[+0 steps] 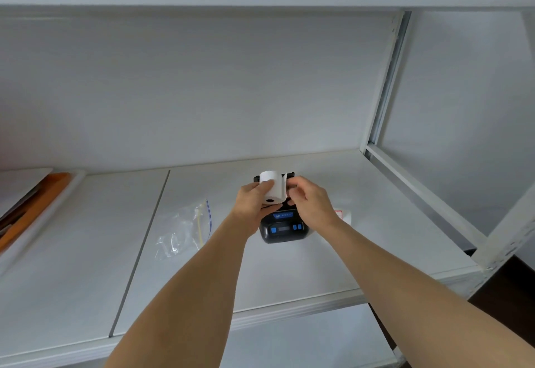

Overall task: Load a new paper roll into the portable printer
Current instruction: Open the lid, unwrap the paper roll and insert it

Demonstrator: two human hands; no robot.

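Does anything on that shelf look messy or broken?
Nothing looks broken. The plastic bag lies crumpled and empty-looking left of the printer. The left hand holds the paper roll above the printer while the right hand pinches its loose end.

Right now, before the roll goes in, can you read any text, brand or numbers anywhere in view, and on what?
Nothing can be read.
Printer, blue label above its screen: light marks, too blurred to read.
Printer screen and blue buttons: no legible characters.
White item behind the right wrist: reddish print, too small to read.
Paper roll: blank.
Plastic bag: no print visible.
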